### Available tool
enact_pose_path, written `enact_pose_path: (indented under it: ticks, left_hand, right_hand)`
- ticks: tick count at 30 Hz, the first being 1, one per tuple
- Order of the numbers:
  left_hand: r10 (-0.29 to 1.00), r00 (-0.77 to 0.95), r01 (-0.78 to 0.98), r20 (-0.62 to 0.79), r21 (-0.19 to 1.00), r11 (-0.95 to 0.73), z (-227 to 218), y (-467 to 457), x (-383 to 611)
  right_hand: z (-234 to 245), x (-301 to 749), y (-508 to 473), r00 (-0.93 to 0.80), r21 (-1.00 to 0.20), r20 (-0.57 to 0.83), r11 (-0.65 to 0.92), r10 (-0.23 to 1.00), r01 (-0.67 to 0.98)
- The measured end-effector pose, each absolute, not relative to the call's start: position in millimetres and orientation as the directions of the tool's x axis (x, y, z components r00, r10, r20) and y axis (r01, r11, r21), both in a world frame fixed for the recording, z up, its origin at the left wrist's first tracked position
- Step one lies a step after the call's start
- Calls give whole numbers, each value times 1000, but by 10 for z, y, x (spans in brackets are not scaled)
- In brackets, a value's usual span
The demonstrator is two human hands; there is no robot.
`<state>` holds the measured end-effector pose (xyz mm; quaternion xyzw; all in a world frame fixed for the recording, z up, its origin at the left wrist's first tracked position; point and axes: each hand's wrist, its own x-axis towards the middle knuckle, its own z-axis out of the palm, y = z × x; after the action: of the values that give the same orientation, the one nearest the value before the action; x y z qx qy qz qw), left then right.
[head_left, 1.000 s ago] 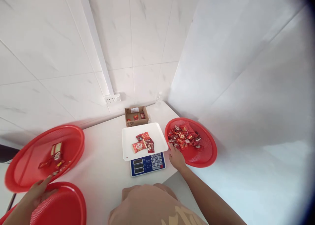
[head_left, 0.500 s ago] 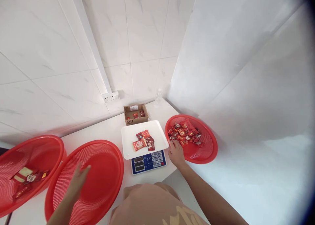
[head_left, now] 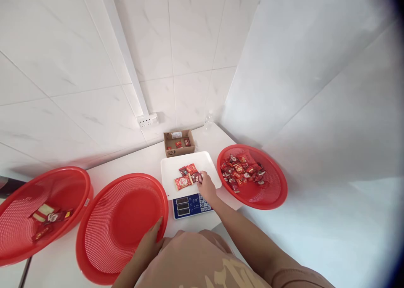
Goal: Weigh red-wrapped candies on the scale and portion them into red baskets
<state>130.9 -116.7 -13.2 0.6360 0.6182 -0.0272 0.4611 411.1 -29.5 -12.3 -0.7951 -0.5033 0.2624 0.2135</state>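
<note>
On the white tray (head_left: 168, 166) of a digital scale (head_left: 186, 210) lie several red wrapped snacks, among them a Santa-like printed packet (head_left: 183, 183). My right hand (head_left: 207, 188) reaches over the tray, its fingertips closed on a dark red candy packet (head_left: 197, 177) at the pile's right side. At the near right rim of the middle red basket (head_left: 94, 220) is my left hand (head_left: 150, 241); it grips the rim, thumb on the inner side, with the other fingers mostly hidden. No packets show inside that basket.
To the right stands a red basket (head_left: 277, 187) holding many wrapped candies (head_left: 241, 170). Another red basket (head_left: 15, 220) at far left has several packets (head_left: 52, 216). Behind the scale are a cardboard box (head_left: 179, 151) with a few candies and a clear bottle (head_left: 208, 120), near the wall.
My right hand has moved left from the right basket's edge onto the packets on the tray. My left hand has gone from above the middle basket to its near right rim.
</note>
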Motion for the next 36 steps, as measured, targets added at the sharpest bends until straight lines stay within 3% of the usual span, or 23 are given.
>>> enact_pose_path:
  ticks: [4, 8, 11, 15, 18, 25, 29, 32, 34, 36]
  left_hand:
    - [762, 251, 823, -597, 546, 157, -143, -1187, 1303]
    - [770, 265, 835, -580, 538, 118, -145, -1197, 1286]
    - [776, 284, 837, -563, 540, 85, -138, -1182, 1274]
    - [792, 269, 838, -548, 538, 88, -79, -1164, 1268]
    - [796, 256, 838, -549, 536, 101, -16, -1166, 1267]
    - [793, 249, 830, -556, 545, 122, 9, -1171, 1279]
    - [803, 267, 817, -532, 567, 105, -47, -1163, 1268]
    - [807, 262, 819, -529, 565, 104, -92, -1158, 1253]
    - [813, 262, 815, -519, 570, 101, -119, -1161, 1244]
    - [822, 269, 806, -503, 585, 94, -144, -1166, 1239]
  right_hand:
    - [7, 4033, -266, 415, -831, -160, -349, 896, 433]
    - [210, 3738, -195, 51, -955, -25, -39, 998, 294]
    - [224, 3658, -105, -97, -841, 75, 116, 992, 528]
    - [37, 3792, -20, -171, -478, -89, 109, 981, 871]
    - [-105, 3879, -38, -196, -370, -135, 134, 971, 919]
    - [-143, 3892, -122, -175, -406, 9, 164, 984, 899]
    - [-21, 3653, -137, -122, -686, 18, 101, 992, 721]
    - [129, 3418, -128, -212, -843, 97, 194, 972, 501]
    - [190, 3370, -83, -253, -819, 158, 270, 954, 506]
    - [171, 3449, -3, -214, -706, 130, 242, 968, 666]
